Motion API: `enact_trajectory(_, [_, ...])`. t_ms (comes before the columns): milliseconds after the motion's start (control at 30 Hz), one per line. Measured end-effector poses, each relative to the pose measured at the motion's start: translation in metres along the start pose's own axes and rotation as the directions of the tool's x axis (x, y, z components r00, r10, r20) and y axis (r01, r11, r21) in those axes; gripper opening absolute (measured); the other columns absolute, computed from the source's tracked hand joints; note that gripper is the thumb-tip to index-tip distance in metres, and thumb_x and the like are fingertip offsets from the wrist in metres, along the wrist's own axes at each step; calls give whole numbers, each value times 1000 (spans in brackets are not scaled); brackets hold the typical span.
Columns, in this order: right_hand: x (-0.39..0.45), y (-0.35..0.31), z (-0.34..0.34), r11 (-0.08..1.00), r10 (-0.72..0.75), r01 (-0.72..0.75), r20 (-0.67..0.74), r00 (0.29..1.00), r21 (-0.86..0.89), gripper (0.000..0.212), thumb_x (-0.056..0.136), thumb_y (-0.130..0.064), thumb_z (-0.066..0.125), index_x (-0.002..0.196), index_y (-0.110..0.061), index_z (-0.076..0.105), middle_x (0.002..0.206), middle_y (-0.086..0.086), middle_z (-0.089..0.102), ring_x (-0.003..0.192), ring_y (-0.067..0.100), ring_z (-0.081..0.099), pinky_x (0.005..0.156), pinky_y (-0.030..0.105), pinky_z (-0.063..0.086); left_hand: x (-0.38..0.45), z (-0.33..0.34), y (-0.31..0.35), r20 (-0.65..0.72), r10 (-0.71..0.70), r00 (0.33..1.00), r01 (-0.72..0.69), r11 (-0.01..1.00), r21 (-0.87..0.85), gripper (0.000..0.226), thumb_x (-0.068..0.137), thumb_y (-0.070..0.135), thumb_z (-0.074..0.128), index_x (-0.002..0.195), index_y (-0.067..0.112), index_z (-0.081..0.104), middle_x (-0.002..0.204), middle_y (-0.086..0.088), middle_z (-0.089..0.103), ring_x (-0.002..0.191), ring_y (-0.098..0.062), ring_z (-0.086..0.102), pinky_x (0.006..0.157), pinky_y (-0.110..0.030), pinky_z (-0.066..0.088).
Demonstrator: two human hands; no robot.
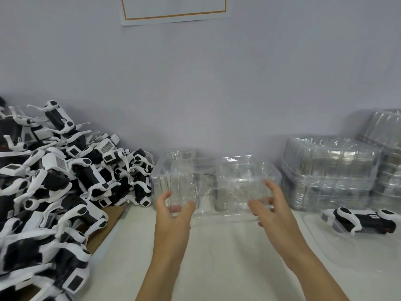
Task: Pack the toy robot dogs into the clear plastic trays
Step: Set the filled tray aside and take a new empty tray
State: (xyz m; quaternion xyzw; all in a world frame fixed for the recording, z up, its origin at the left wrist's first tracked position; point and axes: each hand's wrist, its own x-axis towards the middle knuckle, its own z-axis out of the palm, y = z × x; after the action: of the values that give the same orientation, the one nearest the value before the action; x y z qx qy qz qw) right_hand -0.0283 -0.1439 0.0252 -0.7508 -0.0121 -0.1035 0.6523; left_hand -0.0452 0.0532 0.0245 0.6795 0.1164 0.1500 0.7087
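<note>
Hands clamped on the clear tray (217,181): left hand (173,210) at seven o'clock, right hand (271,205) at five; keep your grip level.

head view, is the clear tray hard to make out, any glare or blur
Head view: the clear plastic tray held by the left hand and right hand shows white glare streaks and blends into the wall; the wide lens softens the black-and-white toy dog pile near the edge.

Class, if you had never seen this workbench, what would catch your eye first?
A big heap of black-and-white toy dogs fills the left side. In the middle, the left hand and right hand hold a clear tray, with stacked trays at right.
</note>
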Motion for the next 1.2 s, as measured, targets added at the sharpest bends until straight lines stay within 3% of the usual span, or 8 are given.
enact_trajectory(267, [1, 3, -6, 989, 123, -116, 73, 990, -91, 49, 94, -52, 52, 141, -44, 40, 126, -4, 57, 116, 21, 59, 107, 47, 43, 9, -11, -7, 160, -128, 979, 103, 983, 153, 56, 87, 38, 70, 131, 51, 38, 101, -4, 61, 69, -10, 65, 80, -34, 61])
enact_trajectory(400, [3, -2, -11, 982, 172, -168, 36, 984, -90, 35, 91, -51, 58, 124, -46, 47, 98, 2, 63, 70, 13, 71, 77, 35, 56, 11, -14, -4, 123, -126, 984, 114, 988, 104, 69, 78, 59, 76, 134, 51, 35, 123, 0, 54, 102, -18, 60, 100, -44, 52])
enact_trajectory(467, [3, -4, -16, 972, 218, -213, 49, 975, -102, 34, 90, -50, 61, 119, -48, 43, 90, 5, 65, 64, 15, 72, 69, 33, 59, 12, -17, -1, 68, -113, 991, 109, 992, 60, 79, 70, 72, 74, 136, 48, 36, 130, 5, 48, 117, -20, 52, 108, -48, 43])
enact_trajectory(633, [-2, -12, -29, 932, 350, -327, 160, 923, -156, 42, 89, -49, 65, 125, -40, 45, 98, 14, 64, 69, 28, 74, 72, 40, 62, 29, -41, 10, -265, -68, 962, 16, 981, -193, 28, 96, 34, 62, 122, 25, 55, 110, 6, 58, 101, -17, 58, 85, -38, 48])
enact_trajectory(800, [-5, -13, -27, 889, 440, -389, 213, 872, -244, 44, 91, -56, 56, 127, -31, 52, 103, 15, 60, 68, 29, 72, 69, 40, 63, 41, -59, 7, -407, -83, 910, -16, 972, -234, 13, 97, 16, 54, 109, 20, 58, 106, -2, 59, 91, -18, 57, 77, -35, 49])
enact_trajectory(967, [-4, -5, -25, 819, 401, -313, 90, 912, -481, 47, 99, -54, 37, 139, -31, 47, 94, 2, 65, 72, 19, 67, 65, 30, 56, 49, -36, -6, -440, 22, 898, -38, 999, -29, 16, 97, 13, 54, 110, 21, 57, 110, 2, 58, 86, -13, 55, 77, -35, 49])
enact_trajectory(1067, [-1, -1, -26, 774, 352, -259, 53, 935, -578, 55, 99, -55, 31, 144, -27, 44, 115, -1, 59, 99, 23, 59, 82, 30, 48, 69, -25, -11, -391, 82, 917, -11, 983, 182, 21, 95, 9, 54, 111, 21, 50, 123, -8, 50, 91, -23, 57, 68, -36, 48])
enact_trajectory(1200, [3, 4, -29, 679, 353, -238, 24, 935, -695, 57, 101, -55, 24, 140, -20, 47, 131, 2, 51, 117, 24, 48, 88, 32, 37, 106, -30, -15, -312, 126, 942, 64, 843, 533, 44, 92, 4, 58, 132, 16, 43, 142, -13, 33, 124, -34, 41, 99, -49, 45])
